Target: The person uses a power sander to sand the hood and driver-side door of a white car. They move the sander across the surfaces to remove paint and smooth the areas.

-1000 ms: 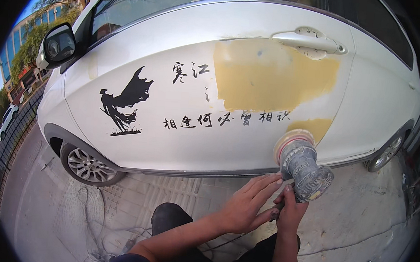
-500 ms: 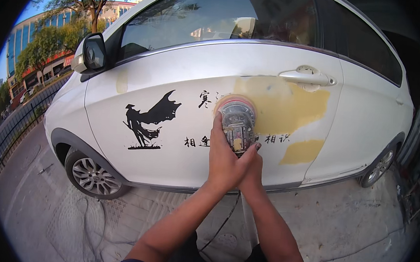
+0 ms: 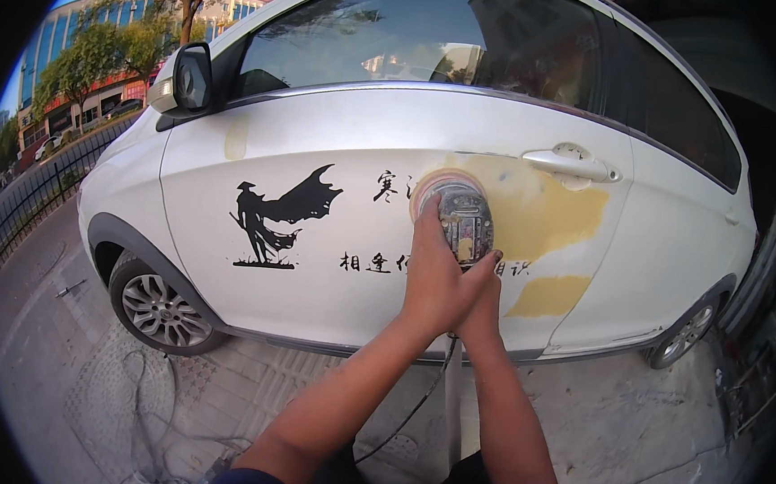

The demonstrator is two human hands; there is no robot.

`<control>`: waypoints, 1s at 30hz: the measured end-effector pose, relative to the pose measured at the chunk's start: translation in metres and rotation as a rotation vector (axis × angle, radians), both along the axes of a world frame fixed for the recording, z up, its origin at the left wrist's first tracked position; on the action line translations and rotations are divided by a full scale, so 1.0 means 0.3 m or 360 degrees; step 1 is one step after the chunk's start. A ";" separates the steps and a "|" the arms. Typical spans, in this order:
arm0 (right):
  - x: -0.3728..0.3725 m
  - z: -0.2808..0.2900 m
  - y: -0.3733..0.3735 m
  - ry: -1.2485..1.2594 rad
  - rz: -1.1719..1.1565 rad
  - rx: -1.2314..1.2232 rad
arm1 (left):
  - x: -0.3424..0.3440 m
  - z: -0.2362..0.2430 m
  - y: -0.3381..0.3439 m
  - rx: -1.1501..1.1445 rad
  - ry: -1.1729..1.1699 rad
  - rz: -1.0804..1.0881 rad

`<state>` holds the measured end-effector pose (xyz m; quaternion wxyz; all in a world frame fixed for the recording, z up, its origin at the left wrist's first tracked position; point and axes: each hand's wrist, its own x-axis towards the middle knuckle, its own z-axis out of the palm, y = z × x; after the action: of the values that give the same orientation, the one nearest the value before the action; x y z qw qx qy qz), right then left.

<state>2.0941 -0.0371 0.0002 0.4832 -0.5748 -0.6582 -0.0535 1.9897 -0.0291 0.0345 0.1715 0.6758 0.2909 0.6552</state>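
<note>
A round orbital sander (image 3: 465,213), dusty and worn with a reddish pad rim, lies against the front door (image 3: 293,316) of a white car. From the left, my left hand (image 3: 434,283) is closed round its body, the thumb or a finger stretched up along the side. My right hand (image 3: 483,295) wraps the lower handle end from the right, partly hidden behind the left. Beside the pad, a large yellow filler patch (image 3: 557,209) spreads to the right. A smaller filler patch (image 3: 550,296) sits below it.
A black cloaked-figure decal (image 3: 273,211) and black characters mark the door. The door handle (image 3: 573,165) is upper right and the side mirror (image 3: 188,81) upper left. The sander's cord (image 3: 412,415) hangs between my arms; loose cables (image 3: 138,404) lie on the pavement.
The sander and both hands appear slightly farther right and a little lower against the door. The view has shifted too. My grip looks the same.
</note>
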 end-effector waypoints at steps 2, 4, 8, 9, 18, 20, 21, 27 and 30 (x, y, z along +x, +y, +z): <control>-0.008 -0.018 0.001 0.0053 0.0084 0.0123 | -0.005 -0.021 -0.003 0.0056 -0.0037 0.0039; -0.011 -0.021 0.019 0.0061 0.0092 0.0123 | -0.014 -0.019 0.014 0.0060 -0.0073 -0.0024; -0.018 -0.006 0.064 -0.0072 0.0070 0.0127 | -0.034 0.015 0.055 0.0052 -0.0115 -0.0159; -0.023 -0.007 0.067 -0.0147 0.0058 0.0246 | -0.040 0.018 0.056 0.0099 -0.0116 -0.0157; -0.043 0.012 0.045 -0.0025 0.0027 0.0154 | -0.051 0.024 0.063 0.0121 -0.0117 -0.0205; -0.039 0.016 0.037 0.0052 0.0064 0.0077 | -0.043 0.019 0.043 0.0144 -0.0015 -0.0056; -0.035 0.017 0.034 0.0047 0.0017 -0.0049 | -0.037 0.013 0.030 0.0067 0.0058 -0.0014; 0.002 0.004 0.043 0.0115 0.0004 0.0053 | -0.009 0.029 0.042 0.0133 -0.0002 -0.0095; 0.019 -0.006 0.039 0.0277 0.0044 0.0107 | 0.012 0.022 0.025 0.0181 0.0096 0.0031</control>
<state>2.0999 -0.0254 -0.0014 0.5583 -0.5517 -0.6194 -0.0187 1.9932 -0.0215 0.0410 0.1175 0.7012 0.2647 0.6515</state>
